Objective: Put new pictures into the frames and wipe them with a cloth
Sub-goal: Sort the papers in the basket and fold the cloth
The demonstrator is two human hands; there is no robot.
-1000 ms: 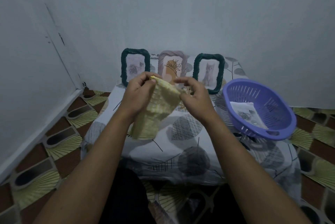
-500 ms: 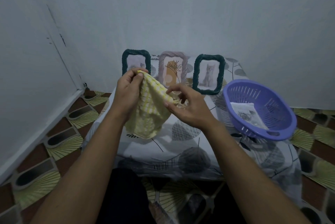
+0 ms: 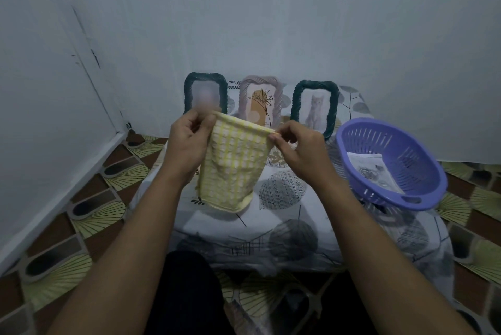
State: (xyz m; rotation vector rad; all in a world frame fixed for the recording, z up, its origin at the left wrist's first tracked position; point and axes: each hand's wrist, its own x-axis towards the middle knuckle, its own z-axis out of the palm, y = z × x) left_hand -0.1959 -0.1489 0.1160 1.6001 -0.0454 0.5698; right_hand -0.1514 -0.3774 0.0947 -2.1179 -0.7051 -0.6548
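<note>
I hold a yellow checked cloth [image 3: 233, 166] stretched by its top edge above the table; my left hand [image 3: 187, 144] pinches the left corner and my right hand [image 3: 301, 147] pinches the right corner, so the cloth hangs down flat. Behind it three picture frames stand against the wall: a dark green frame [image 3: 205, 94] on the left with a blurred picture, a pale mauve frame [image 3: 261, 101] in the middle with a plant drawing, and a dark green frame [image 3: 314, 106] on the right with a cat picture.
A purple slotted basket [image 3: 393, 163] stands at the table's right with printed pictures [image 3: 371, 172] inside. The low table [image 3: 284, 215] wears a leaf-patterned cover. Walls close in behind and at the left; patterned floor surrounds the table.
The cloth was bunched between my hands a second ago. My hands have moved apart and spread it out flat by its top corners.
</note>
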